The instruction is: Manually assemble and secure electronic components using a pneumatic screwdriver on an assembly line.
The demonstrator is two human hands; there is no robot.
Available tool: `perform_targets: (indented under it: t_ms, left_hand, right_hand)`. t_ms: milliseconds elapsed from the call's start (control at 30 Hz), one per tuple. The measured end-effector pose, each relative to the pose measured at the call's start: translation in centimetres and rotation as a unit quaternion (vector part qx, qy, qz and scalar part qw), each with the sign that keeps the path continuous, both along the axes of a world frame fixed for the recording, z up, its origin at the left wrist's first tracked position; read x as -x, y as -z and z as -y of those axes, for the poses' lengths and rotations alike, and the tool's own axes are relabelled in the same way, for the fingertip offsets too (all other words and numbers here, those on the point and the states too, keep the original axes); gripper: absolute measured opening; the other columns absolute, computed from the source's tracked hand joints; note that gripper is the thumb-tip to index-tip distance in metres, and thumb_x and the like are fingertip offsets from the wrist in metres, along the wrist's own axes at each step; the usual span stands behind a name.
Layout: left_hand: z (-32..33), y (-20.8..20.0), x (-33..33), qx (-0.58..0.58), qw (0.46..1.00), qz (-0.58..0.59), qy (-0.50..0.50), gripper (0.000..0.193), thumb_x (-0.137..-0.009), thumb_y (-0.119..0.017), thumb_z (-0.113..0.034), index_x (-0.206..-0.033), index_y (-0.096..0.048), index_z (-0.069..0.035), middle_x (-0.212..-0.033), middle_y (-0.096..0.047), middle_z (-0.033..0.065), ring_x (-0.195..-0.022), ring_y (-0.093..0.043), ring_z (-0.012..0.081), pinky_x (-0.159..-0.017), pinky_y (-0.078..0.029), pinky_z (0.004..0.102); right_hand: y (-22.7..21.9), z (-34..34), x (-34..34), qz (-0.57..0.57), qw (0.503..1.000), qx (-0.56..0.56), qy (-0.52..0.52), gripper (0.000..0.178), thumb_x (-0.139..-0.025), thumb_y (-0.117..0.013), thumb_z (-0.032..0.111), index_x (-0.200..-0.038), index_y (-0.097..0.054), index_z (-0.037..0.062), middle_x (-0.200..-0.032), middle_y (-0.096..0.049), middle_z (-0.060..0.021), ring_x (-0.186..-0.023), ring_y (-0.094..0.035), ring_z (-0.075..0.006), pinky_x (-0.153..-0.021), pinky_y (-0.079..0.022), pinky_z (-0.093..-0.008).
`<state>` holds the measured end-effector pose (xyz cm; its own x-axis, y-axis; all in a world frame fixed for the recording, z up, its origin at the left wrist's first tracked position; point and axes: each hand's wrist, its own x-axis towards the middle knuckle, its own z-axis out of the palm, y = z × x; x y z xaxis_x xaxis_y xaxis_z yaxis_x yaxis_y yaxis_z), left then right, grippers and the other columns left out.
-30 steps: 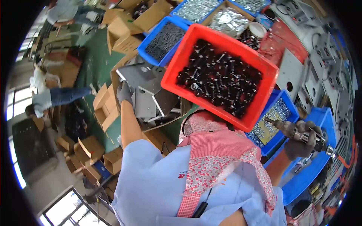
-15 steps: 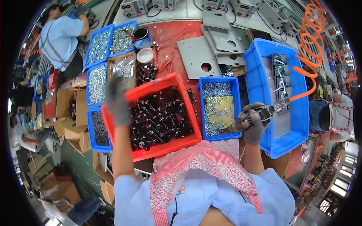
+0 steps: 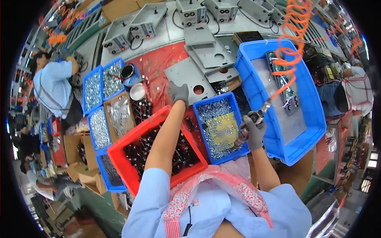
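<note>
My left hand (image 3: 178, 93), in a grey glove, is at the near left edge of a flat grey metal panel (image 3: 184, 77) with a round hole. Its thumb lies over the panel, and the other fingers are partly hidden at the edge. My right hand (image 3: 254, 131), also gloved, is closed around an air screwdriver (image 3: 241, 137). The driver's nose points down over the right side of a blue bin (image 3: 206, 155) of small shiny nuts with a yellow piece among them. Below my left forearm sits a red crate (image 3: 119, 152) of black threaded parts.
An orange coiled hose (image 3: 291, 59) runs from the driver over a large blue tub (image 3: 291, 154) holding circuit boards. More grey panels (image 3: 210, 51) are stacked behind. Blue hardware bins (image 3: 93, 91) stand left. Grey housings (image 3: 190, 14) line the back. Co-workers (image 3: 53, 85) are at both sides.
My left hand has swung from the red crate's left side across to the metal panel. The right hand still holds the air screwdriver over the nut bin. The whole view has turned slightly.
</note>
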<state>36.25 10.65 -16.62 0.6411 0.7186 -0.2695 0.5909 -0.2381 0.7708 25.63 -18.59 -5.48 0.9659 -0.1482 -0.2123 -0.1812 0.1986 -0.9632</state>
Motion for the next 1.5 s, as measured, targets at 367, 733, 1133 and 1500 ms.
perform_targets:
  t_ms: [367, 733, 1133, 1500]
  left_hand:
    - [-0.5, -3.3, -12.1, -0.375, 0.871, 0.034, 0.314, 0.058, -0.081, -0.059, -0.029, -0.133, -0.043, -0.01, -0.141, -0.038, 0.0147, -0.131, -0.035, 0.0327, -0.103, -0.035, 0.0441]
    - [0.9, -1.6, -25.4, -0.446, 0.786, -0.153, 0.401, 0.03, -0.082, -0.055, -0.013, -0.112, -0.058, -0.013, -0.123, -0.05, 0.0135, -0.121, -0.044, 0.03, -0.092, -0.04, 0.0424]
    - [8.1, -6.1, -8.8, -0.45, 0.64, -0.136, 0.608, 0.019, -0.078, -0.059, -0.017, -0.093, -0.062, -0.005, -0.107, -0.055, 0.0168, -0.108, -0.052, 0.0309, -0.077, -0.054, 0.0404]
    - [8.4, -10.5, 5.7, -0.167, 0.811, 0.068, 0.557, 0.03, -0.089, -0.054, -0.028, -0.112, -0.063, -0.011, -0.102, -0.067, 0.012, -0.094, -0.064, 0.0276, -0.081, -0.049, 0.0361]
  right_hand:
    - [1.7, -1.0, -1.6, -0.084, 0.994, -0.032, -0.057, 0.02, -0.077, -0.069, 0.008, -0.093, -0.057, 0.0049, -0.072, -0.057, -0.0006, -0.058, -0.056, -0.0094, -0.051, -0.045, -0.0235]
    - [3.8, 1.0, -5.7, -0.183, 0.977, -0.076, -0.073, 0.017, -0.079, -0.066, 0.003, -0.093, -0.056, 0.0048, -0.069, -0.057, -0.0025, -0.051, -0.05, -0.0066, -0.045, -0.04, -0.0213]
    - [4.7, 1.5, -5.7, -0.171, 0.979, -0.069, -0.09, 0.021, -0.077, -0.068, 0.004, -0.09, -0.053, 0.0067, -0.071, -0.056, -0.0004, -0.054, -0.054, -0.0085, -0.047, -0.043, -0.0234]
    - [7.5, -0.1, -1.8, -0.065, 0.998, 0.012, -0.003, 0.051, -0.074, -0.074, 0.02, -0.118, -0.053, 0.0041, -0.097, -0.062, -0.0064, -0.089, -0.059, -0.0182, -0.082, -0.047, -0.0321]
